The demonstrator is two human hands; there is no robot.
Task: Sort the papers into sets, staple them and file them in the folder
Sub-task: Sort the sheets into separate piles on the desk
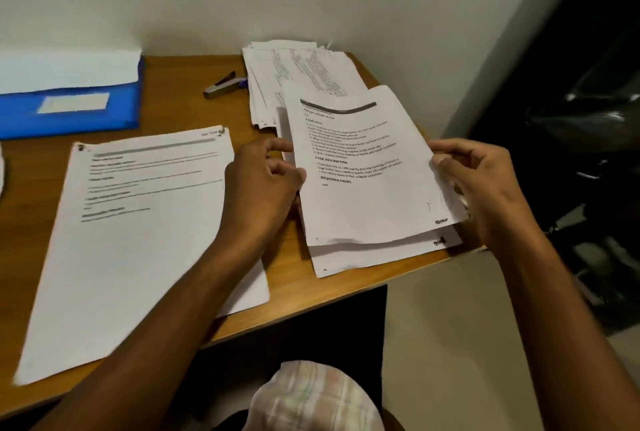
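A printed sheet is lifted above a small stack of papers at the desk's right front corner. My left hand grips its left edge and my right hand pinches its right edge. Another paper set lies flat on the left part of the desk. A larger, loose pile of papers sits at the back by the wall. A stapler lies left of that pile. A blue folder with white sheets on it lies at the back left.
The wooden desk ends close to the right, where the front stack overhangs its edge. A white wall runs behind and to the right. Dark objects stand beyond the wall corner. My knee in checked cloth is below the desk.
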